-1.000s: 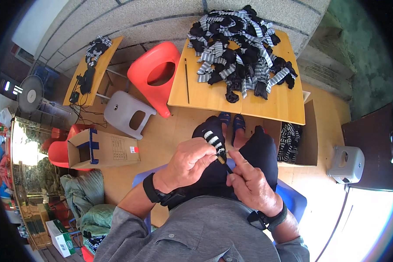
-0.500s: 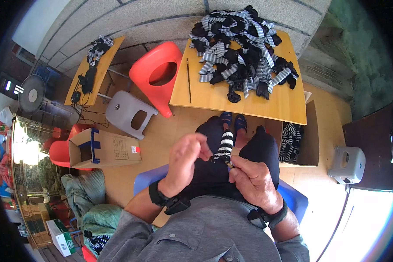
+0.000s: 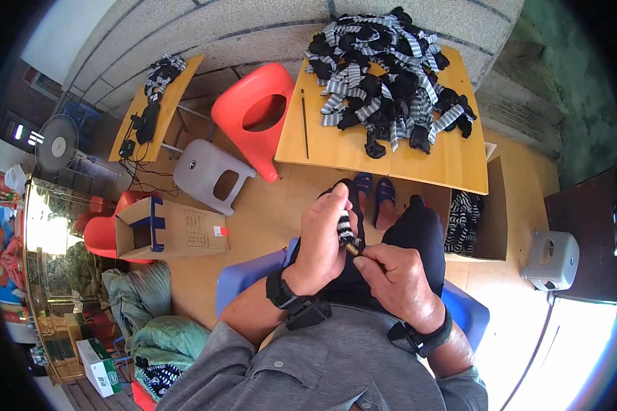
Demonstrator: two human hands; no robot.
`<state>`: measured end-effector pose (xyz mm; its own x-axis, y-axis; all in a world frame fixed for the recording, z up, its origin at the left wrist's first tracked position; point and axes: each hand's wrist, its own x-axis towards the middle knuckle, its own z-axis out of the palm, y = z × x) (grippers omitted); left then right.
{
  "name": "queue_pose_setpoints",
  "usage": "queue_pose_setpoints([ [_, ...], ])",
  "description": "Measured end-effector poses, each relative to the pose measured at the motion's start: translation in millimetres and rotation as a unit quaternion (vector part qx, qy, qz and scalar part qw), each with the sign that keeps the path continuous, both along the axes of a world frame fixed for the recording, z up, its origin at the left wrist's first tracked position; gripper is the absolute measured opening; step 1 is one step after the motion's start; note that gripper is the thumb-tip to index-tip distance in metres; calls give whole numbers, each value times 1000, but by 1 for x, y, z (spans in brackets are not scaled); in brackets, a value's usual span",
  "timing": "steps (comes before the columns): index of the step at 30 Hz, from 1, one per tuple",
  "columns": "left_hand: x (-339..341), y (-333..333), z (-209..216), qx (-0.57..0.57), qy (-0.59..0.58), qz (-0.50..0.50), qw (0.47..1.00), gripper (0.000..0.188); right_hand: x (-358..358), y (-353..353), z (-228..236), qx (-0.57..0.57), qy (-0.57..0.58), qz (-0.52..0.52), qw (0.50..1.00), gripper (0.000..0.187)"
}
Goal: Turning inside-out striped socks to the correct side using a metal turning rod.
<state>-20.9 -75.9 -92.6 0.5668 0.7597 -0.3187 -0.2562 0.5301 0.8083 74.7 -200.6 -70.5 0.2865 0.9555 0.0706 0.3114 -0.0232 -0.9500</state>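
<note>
Above my lap, my left hand (image 3: pixel 320 236) is closed around a black-and-white striped knit tube (image 3: pixel 344 222), its thumb pointing up. Part of the knit is hidden behind the fingers. My right hand (image 3: pixel 401 277) pinches a short, thin brass-coloured rod (image 3: pixel 351 248), whose far end meets the lower edge of the knit. Whether the rod goes inside the knit I cannot tell. A heap of black, grey and white striped knit pieces (image 3: pixel 397 89) lies on the wooden table (image 3: pixel 322 147) in front of me.
On the table's left side lies a thin dark stick (image 3: pixel 304 123). A cardboard box (image 3: pixel 495 233) of striped knits stands under its right side. Left are a red chair (image 3: pixel 226 106), a grey stool (image 3: pixel 202 175) and another cardboard box (image 3: pixel 178 229). Another grey stool (image 3: pixel 554 260) stands at right.
My left hand has moved right and closed around the striped knit, which earlier stood in view beside it. My right hand keeps its pinch, and more of the brass-coloured rod shows.
</note>
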Motion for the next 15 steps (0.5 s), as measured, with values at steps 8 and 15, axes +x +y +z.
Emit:
queue_pose_setpoints([
  [8,-2,0,-7,-65,-38,81,994,31,1,0,-3,-20,-34,-22,999,8],
  [15,-8,6,-9,-72,-45,78,993,28,1,-6,-2,7,-46,32,998,8],
])
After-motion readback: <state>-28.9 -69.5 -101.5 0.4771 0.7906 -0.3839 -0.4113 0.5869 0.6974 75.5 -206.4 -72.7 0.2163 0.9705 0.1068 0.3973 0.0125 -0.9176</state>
